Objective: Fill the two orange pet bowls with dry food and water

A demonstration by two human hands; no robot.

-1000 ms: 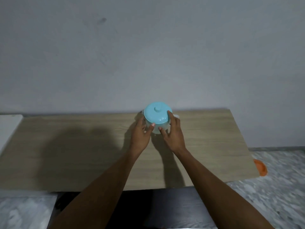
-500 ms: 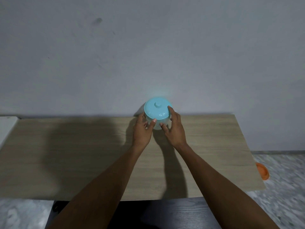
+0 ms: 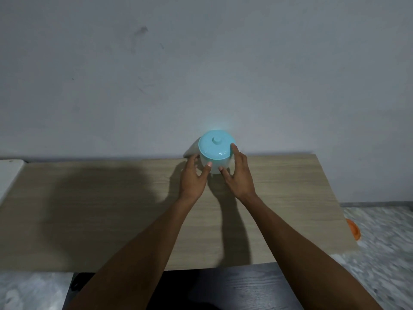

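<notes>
Tabletop [image 3: 89,209], wall edge: left hand [image 3: 192,179] and right hand [image 3: 241,176] hold jar [image 3: 214,151].

Likely a home room. Bare grey wall [image 3: 201,63] beyond the right hand [image 3: 240,177]; wood-grain table [image 3: 89,209] under it; marbled floor [image 3: 380,276], orange pet bowl [image 3: 354,230] to its right.
</notes>
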